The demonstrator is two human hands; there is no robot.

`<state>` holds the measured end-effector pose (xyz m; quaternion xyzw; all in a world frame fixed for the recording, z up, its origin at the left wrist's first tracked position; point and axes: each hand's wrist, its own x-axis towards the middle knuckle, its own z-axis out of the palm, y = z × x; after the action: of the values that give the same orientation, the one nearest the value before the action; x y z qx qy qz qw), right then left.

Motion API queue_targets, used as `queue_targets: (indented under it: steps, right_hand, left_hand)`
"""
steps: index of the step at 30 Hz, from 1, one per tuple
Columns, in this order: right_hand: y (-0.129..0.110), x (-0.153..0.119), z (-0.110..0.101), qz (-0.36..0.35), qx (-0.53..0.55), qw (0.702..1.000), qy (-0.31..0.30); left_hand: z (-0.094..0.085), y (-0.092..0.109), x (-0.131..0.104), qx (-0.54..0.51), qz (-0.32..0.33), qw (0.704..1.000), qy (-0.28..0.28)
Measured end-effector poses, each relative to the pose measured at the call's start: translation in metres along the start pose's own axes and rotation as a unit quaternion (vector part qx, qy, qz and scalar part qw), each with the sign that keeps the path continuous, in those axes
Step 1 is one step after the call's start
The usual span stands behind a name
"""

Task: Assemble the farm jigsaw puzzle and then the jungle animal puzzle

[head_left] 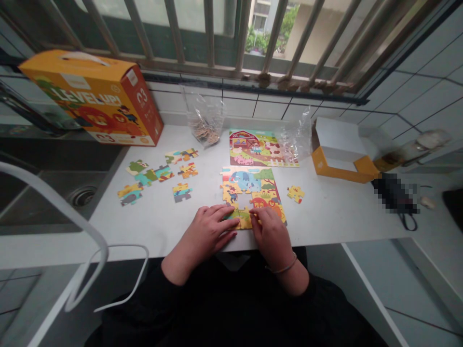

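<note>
In front of me lies a partly joined jigsaw puzzle (pixel 246 180) with a blue elephant, a tree and lions, with a white gap near its middle. My left hand (pixel 213 229) rests on its lower left part, fingers stretched out flat and touching it. At the gap's lower right edge, the thumb and index finger of my right hand (pixel 270 235) are pinched together on a yellow-green puzzle piece (pixel 245 217); the fingers partly hide it. One loose yellow piece (pixel 295 194) lies right of the puzzle. Several more loose pieces (pixel 182 192) are spread to the left.
A farm picture card (pixel 260 149) lies behind the puzzle, partly under a clear plastic bag (pixel 298 137). Another bag holds pieces (pixel 206 130). The orange box (pixel 97 103) stands back left, an opened yellow box (pixel 342 161) right. A white cable (pixel 72 207) crosses the left side by the sink (pixel 54 178).
</note>
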<state>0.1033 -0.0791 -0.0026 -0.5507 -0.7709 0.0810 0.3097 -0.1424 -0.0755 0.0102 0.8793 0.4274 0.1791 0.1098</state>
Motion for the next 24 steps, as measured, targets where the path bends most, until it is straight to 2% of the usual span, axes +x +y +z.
queue_targets:
  steps: [3,6,12,15,24]
  right_hand:
    - [0.013,0.002,-0.016,0.009,0.005,0.999,0.048]
    - [0.022,0.001,-0.027,-0.008,-0.004,0.999,0.05]
    - [0.02,-0.001,-0.015,-0.083,-0.001,0.996,-0.023]
    - [0.02,-0.002,-0.011,-0.092,-0.019,0.995,-0.047]
    - [0.021,-0.001,-0.016,-0.166,0.005,0.981,-0.097]
  left_hand:
    - [0.001,-0.001,-0.001,0.006,0.005,1.0,-0.001]
    - [0.001,-0.002,-0.001,0.008,0.006,1.0,0.0]
    - [0.0,-0.001,0.0,-0.002,0.001,1.0,0.0]
    - [0.0,-0.001,0.001,-0.004,0.0,1.0,-0.002]
    - [-0.002,0.0,0.001,0.0,0.005,1.0,0.008]
